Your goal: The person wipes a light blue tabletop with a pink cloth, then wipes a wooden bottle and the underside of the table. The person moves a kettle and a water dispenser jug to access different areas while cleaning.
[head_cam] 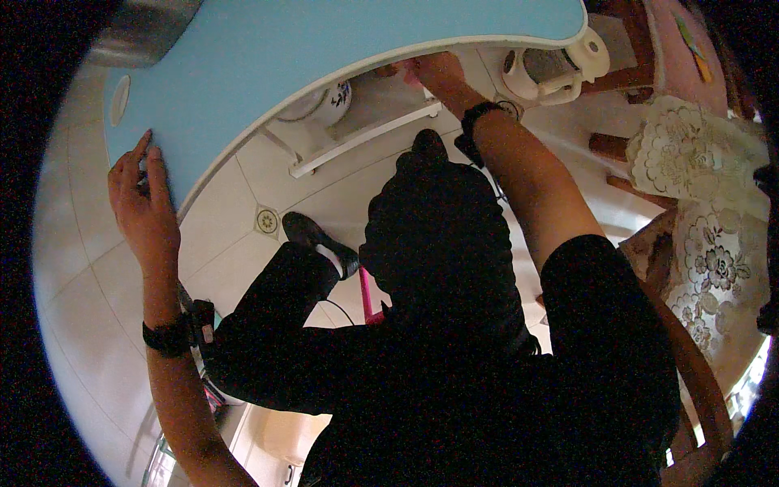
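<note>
My left hand (143, 182) rests at the left edge of a light blue board or tabletop (341, 36) with a pale rim, its fingers apart and nothing seen in them. My right hand (439, 73) reaches under the board's curved near edge, above a low white-framed shelf (371, 137). Something pinkish shows at its fingertips, partly hidden by the board; whether the hand grips it is unclear. A white vessel with a dark floral pattern (331, 105) stands on the shelf, left of that hand.
A white jug-like appliance with a handle (548, 73) is at the upper right. Further right are wooden furniture and a lace cloth (709, 255). A metal object (146, 30) sits at the board's upper left. A floor drain (267, 220) lies near my shoe (313, 234).
</note>
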The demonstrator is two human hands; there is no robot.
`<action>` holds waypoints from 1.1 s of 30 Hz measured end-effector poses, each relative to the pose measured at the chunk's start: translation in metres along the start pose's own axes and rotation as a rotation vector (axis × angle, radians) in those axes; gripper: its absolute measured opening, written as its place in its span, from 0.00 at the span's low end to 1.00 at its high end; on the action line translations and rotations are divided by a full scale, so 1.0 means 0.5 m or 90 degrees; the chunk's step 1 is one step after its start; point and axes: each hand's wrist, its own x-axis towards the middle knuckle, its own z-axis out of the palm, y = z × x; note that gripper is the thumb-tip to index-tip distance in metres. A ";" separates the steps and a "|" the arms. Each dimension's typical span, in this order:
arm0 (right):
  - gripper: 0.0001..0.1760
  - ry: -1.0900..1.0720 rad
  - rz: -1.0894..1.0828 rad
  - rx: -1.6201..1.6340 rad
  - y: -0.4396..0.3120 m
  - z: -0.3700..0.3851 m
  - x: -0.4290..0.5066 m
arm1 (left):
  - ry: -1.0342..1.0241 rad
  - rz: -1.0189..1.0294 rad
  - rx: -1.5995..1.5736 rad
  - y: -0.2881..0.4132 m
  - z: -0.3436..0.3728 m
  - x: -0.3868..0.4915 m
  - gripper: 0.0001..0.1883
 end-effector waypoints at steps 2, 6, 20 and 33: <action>0.20 -0.112 0.102 -0.052 0.009 0.024 -0.019 | 0.013 0.025 -0.005 0.001 0.000 -0.001 0.17; 0.21 -0.106 -0.085 -0.076 0.024 0.059 -0.099 | 0.010 0.022 -0.032 0.000 0.000 -0.003 0.17; 0.19 -0.284 -0.142 -0.226 -0.012 -0.032 -0.139 | -0.012 0.024 -0.014 -0.031 0.007 0.005 0.18; 0.20 0.172 -0.279 -0.179 -0.107 0.013 0.041 | 0.012 0.018 -0.029 -0.009 0.001 -0.003 0.18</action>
